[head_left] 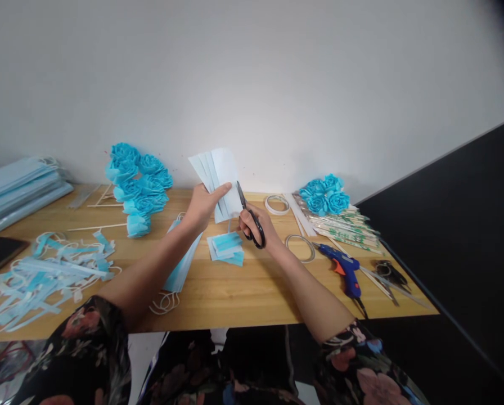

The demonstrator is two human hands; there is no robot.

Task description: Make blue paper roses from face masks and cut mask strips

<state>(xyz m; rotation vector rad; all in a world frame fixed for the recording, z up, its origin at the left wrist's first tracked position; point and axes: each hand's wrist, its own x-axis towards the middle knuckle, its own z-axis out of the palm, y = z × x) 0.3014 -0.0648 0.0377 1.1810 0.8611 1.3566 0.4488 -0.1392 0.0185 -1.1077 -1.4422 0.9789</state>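
My left hand (205, 203) pinches a pale blue and white face mask (225, 174), its pleated layers fanned apart, up above the table. My right hand (258, 225) grips black-handled scissors (255, 226), whose blades point up along the mask's right edge. Whether the blades touch the material I cannot tell. Beneath the hands lie small cut pieces of blue and white mask fabric (227, 250). Partly behind my left forearm, several whole masks (183, 264) rest on the wood, ear loops toward me.
Blue fabric roses (140, 180) stand at back left, more roses (324, 195) at back right on packaged sticks (349, 228). Mask scraps (45, 275), a phone (1, 253) and stacked masks (19, 191) lie left. Tape rolls (277, 205) and a blue glue gun (345, 270) sit right.
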